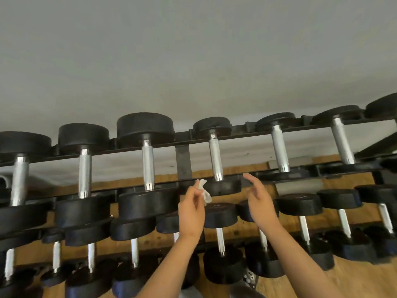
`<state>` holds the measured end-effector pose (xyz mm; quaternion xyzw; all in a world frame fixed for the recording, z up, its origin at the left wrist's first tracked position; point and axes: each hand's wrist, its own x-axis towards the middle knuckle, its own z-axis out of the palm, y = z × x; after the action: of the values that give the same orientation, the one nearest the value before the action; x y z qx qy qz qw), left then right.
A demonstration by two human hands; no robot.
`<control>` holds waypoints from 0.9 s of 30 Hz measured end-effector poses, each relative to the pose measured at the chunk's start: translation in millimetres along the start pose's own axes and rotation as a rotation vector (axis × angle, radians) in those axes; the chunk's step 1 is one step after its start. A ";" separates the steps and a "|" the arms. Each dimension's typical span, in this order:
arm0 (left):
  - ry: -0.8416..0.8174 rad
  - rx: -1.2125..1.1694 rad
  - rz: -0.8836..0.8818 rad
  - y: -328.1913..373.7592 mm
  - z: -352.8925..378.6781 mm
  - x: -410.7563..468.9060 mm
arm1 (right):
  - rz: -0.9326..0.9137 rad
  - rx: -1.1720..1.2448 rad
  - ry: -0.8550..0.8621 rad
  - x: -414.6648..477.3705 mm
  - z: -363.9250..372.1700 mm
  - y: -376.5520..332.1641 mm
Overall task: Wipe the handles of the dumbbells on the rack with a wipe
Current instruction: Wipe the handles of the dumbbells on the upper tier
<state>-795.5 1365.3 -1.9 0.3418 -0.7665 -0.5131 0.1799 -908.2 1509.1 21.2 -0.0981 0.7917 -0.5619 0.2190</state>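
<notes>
My left hand (191, 208) pinches a crumpled wipe (204, 191) beside a dumbbell handle (216, 157) running near-to-far; my right hand (261, 201) hovers, fingers straight, empty.

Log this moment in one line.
left hand: pinches wipe | right hand: open, empty | dumbbell handle: above hands, wipe not on it

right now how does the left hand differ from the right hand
The left hand pinches a crumpled white wipe; the right hand holds nothing. The left hand's fingers are curled round the wipe; the right hand's fingers are stretched out and relaxed. Shared: both are held up in front of the rack, to either side of the lower end of one dumbbell handle, and neither touches a handle.
</notes>
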 end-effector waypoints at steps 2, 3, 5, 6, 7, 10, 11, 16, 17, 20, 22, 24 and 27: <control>0.096 -0.037 -0.091 -2.9 8.9 3.3 | 0.018 -0.011 -0.119 10.9 -2.4 1.6; 0.129 -0.045 -0.127 -2.9 12.0 2.8 | 0.016 -0.033 -0.172 13.5 -2.8 2.5; 0.173 -0.034 -0.134 3.0 20.1 -7.1 | -0.006 -0.074 -0.241 16.0 -3.5 6.3; 0.183 -0.023 -0.100 8.5 25.2 -15.7 | -0.018 -0.079 -0.259 16.0 -4.3 9.5; 0.185 -0.005 -0.046 15.8 28.4 -23.7 | -0.024 -0.075 -0.276 15.6 -5.1 13.1; 0.157 0.076 0.082 21.7 23.1 -20.5 | -0.026 -0.036 -0.318 16.1 -7.7 19.5; 0.150 0.106 0.081 20.7 18.7 -12.6 | -0.028 -0.030 -0.323 17.6 -8.4 20.0; 0.129 0.158 0.223 30.8 40.5 -22.6 | -0.028 -0.020 -0.350 20.6 -12.4 23.2; 0.110 0.158 0.294 32.7 44.4 -25.5 | -0.030 -0.018 -0.359 20.8 -12.5 22.4; 0.157 0.183 0.349 27.3 39.5 -4.7 | -0.031 -0.025 -0.388 24.8 -15.5 21.4; 0.197 0.181 0.326 26.9 40.7 -2.6 | -0.034 -0.036 -0.398 26.3 -18.5 24.0; 0.173 0.167 0.326 31.6 51.8 -19.2 | -0.045 -0.040 -0.404 24.7 -19.6 25.7; 0.060 0.228 0.432 36.1 53.4 -26.2 | -0.068 -0.048 -0.406 25.6 -19.1 24.9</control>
<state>-822.8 1427.9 11.1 0.2032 -0.8691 -0.3624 0.2683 -937.3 1523.7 -2.9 -0.2413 0.7407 -0.5184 0.3526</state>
